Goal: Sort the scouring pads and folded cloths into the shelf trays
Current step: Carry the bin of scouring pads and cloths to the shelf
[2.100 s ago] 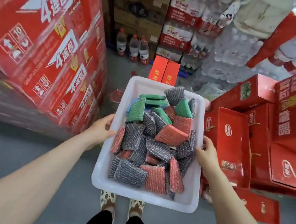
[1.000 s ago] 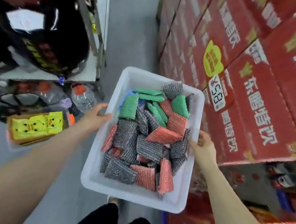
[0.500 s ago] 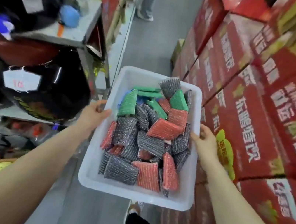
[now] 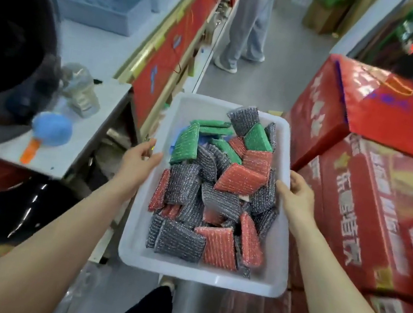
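Scouring pads (image 4: pixel 210 194), grey, red and green, lie heaped in a white tray (image 4: pixel 201 276) at frame centre. Left hand (image 4: pixel 137 163) grips the tray's left rim, thumb over the edge. Right hand (image 4: pixel 297 198) grips the right rim likewise. Red cartons (image 4: pixel 371 198) stand at right; a grey shelf (image 4: pixel 71 146) at left.

One white tray (image 4: pixel 201 274), four green scouring pads (image 4: pixel 186 144), roughly seven red pads (image 4: pixel 241 179), about a dozen grey pads (image 4: pixel 178 241), two hands (image 4: pixel 137 159).
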### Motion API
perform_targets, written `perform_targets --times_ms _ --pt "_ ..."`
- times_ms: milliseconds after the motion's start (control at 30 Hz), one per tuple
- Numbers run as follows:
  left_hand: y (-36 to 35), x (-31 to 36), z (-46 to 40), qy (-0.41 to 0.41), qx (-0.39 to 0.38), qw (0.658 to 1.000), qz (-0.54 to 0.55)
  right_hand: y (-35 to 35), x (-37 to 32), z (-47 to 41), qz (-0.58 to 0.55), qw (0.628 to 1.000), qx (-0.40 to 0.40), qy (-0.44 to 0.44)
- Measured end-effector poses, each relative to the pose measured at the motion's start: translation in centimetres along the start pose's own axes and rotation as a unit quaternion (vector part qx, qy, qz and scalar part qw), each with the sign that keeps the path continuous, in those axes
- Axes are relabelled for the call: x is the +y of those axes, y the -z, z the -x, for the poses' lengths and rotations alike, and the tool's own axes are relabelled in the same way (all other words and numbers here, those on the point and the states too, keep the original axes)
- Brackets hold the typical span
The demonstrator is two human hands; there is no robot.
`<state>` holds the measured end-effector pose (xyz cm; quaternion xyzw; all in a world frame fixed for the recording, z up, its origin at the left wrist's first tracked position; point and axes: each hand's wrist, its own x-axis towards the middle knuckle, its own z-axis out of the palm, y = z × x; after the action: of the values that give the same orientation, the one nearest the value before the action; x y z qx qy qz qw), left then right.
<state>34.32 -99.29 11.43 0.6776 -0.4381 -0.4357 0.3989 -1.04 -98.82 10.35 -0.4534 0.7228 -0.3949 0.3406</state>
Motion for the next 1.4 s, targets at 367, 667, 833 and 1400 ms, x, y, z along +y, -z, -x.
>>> perform_targets --times_ms 367,667,833,1400 --pt "-4.5 12.0 -25.6 -0.058 0.055 0.997 -0.003 -5.4 -11.3 -28.3 -0.02 0.999 -0.007 0.043" --pt "-5.7 21.9 -44.9 -0.088 0.138 0.986 0.017 -12.0 -25.9 -53.5 -0.03 0.984 -0.084 0.154" --pt "-4.9 26.1 -53.8 -0.104 0.199 0.973 0.047 -17.5 -34.6 -64.9 -0.012 0.974 -0.121 0.192" --pt "3.1 32.4 -85.5 -0.035 0.25 0.963 0.095 -40.2 -55.0 -93.9 0.055 0.943 -0.184 0.272"
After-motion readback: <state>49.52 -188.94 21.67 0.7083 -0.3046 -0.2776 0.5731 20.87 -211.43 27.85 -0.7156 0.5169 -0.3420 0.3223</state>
